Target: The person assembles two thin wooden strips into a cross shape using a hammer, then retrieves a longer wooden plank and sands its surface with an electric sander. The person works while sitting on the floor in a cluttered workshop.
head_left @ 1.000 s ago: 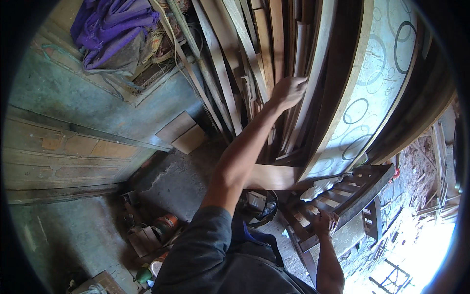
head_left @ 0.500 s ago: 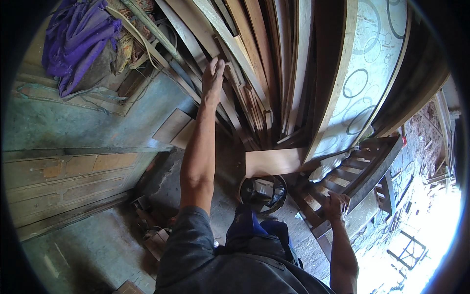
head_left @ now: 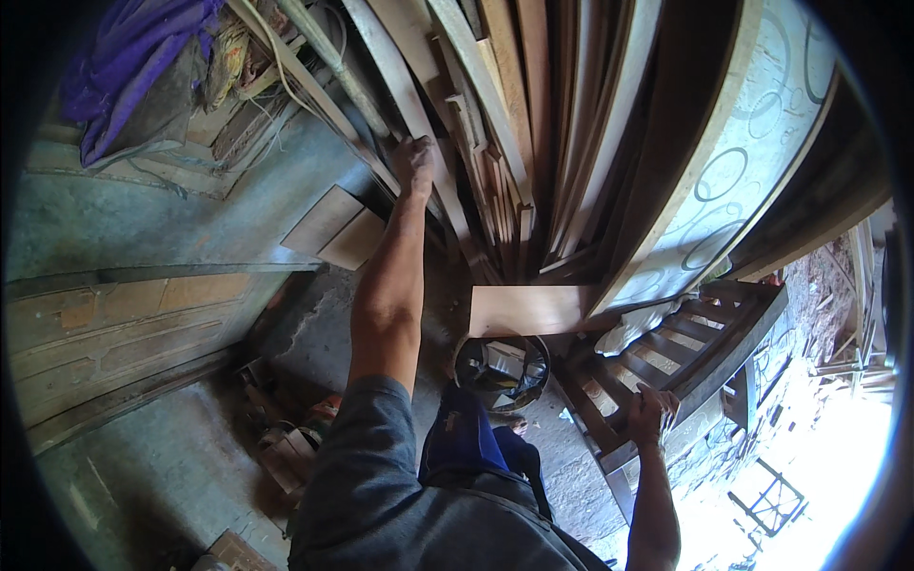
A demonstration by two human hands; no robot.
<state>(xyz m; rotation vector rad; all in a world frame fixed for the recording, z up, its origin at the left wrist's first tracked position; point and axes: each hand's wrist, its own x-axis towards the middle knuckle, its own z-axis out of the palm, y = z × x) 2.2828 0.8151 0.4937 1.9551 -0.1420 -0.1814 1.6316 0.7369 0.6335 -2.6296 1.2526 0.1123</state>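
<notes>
My left arm reaches forward to the upright stack of wood. My left hand [head_left: 415, 164] is closed round the edge of a long, pale wooden plank [head_left: 407, 90], its fingertips partly hidden. More long boards [head_left: 571, 124] lean to the right of that plank. Lower right, my right hand [head_left: 651, 415] rests with curled fingers on the rail of a dark slatted wooden frame [head_left: 728, 357]. A pale cloth or bag [head_left: 633, 328] lies at the frame's far end.
A round bin [head_left: 502, 371] stands by my legs, below a flat light board [head_left: 528, 310]. A large panel with ring patterns [head_left: 733, 181] leans at right. Two small boards [head_left: 328, 226] rest against the left wall. Purple cloth [head_left: 143, 62] lies far left.
My left hand has come slightly nearer and its fingers have curled in on the plank. My right hand stays on the slatted frame. The view has shifted a little.
</notes>
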